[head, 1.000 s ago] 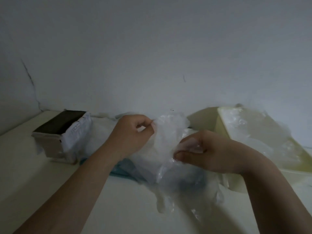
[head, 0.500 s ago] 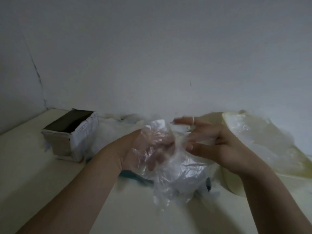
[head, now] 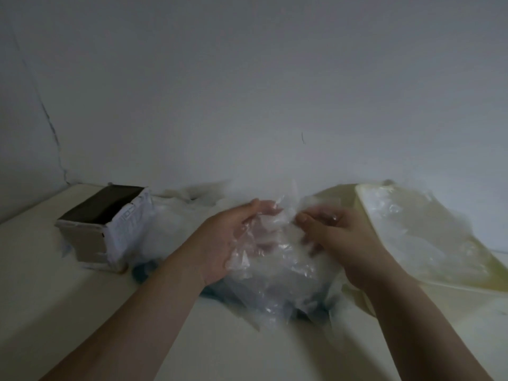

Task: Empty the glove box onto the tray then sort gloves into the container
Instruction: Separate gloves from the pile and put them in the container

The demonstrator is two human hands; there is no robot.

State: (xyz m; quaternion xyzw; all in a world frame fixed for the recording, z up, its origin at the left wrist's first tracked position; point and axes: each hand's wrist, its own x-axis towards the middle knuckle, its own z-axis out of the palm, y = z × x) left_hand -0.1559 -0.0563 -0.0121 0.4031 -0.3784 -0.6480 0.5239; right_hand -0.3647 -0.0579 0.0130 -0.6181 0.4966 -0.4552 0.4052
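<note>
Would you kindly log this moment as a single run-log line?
phase: sorting | left hand: holds clear plastic glove | right hand: pinches same glove | glove box: open, left | container: right, gloves inside

1. Glove box (head: 104, 229) — far left on the table (head: 82, 312), close to the wall (head: 247, 92) behind it.
2. Tray (head: 141, 270) just right of the box; glove pile (head: 275, 276) lies on it, spilling over the near edge.
3. Left hand (head: 228, 243) and right hand (head: 338, 237) side by side over the pile, gripping its top sheets.
4. Container (head: 362, 207) — right of the tray, just beside it; more gloves (head: 428, 232) inside.
</note>
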